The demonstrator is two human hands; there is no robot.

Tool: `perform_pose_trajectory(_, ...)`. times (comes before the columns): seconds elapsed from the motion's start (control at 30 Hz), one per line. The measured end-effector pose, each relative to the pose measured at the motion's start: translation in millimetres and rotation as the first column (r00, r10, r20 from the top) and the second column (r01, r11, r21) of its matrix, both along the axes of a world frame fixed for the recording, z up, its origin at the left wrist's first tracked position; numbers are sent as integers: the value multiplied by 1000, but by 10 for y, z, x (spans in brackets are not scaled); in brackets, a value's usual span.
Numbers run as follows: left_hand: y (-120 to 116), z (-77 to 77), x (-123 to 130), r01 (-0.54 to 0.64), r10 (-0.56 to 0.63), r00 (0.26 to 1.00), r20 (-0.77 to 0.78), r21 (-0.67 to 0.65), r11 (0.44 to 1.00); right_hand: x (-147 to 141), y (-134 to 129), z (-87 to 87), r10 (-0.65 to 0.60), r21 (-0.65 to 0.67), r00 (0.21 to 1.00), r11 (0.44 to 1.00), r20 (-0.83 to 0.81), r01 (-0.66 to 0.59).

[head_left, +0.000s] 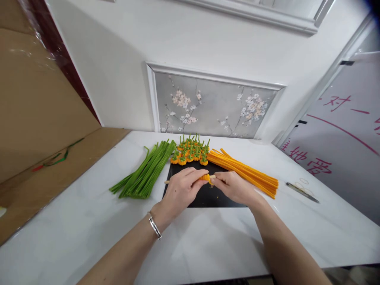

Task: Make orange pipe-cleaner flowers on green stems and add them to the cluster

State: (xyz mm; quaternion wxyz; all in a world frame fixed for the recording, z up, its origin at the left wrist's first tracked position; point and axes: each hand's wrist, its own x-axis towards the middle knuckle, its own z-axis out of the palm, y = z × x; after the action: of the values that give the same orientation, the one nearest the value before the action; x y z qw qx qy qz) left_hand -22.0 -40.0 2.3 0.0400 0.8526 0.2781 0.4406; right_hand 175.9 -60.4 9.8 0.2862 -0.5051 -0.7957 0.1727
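Closed on a pale stick, the left hand pinches the orange coil wrapped round it, over the black mat; the right hand — fingertips together — grips the stick near its right end. Across the white table lie a bundle of green fuzzy stems, then small orange-and-green pieces, stalks up, clustered at the mat's far edge, then orange fuzzy stems and, well apart, a pointed metal tool.
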Motion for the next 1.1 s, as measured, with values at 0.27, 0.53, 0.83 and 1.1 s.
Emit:
perform_pose_trajectory(0.27, 37, 21, -37, -150, 148, 988, -32, -67, 986, -20, -150, 21, 182, 101, 976, 976, 118, -194)
perform_pose_trajectory(0.53, 34, 10, -58, -192, 191, 972, -139, 11, 981, -42, -195, 143, 102, 232, 992, 966, 71, -116)
perform_pose_trajectory(0.83, 37, -12, -28, -15, 24, 992, -123, 71, 997, -21, -81, 115, -44, 294, 969, 949, -243, 117)
perform_pose_trajectory(1.1, -20, 38, 6, 110, -106, 993, -54, 75, 991, 53, 59, 47, -72, 112, 935, 987, -348, 117)
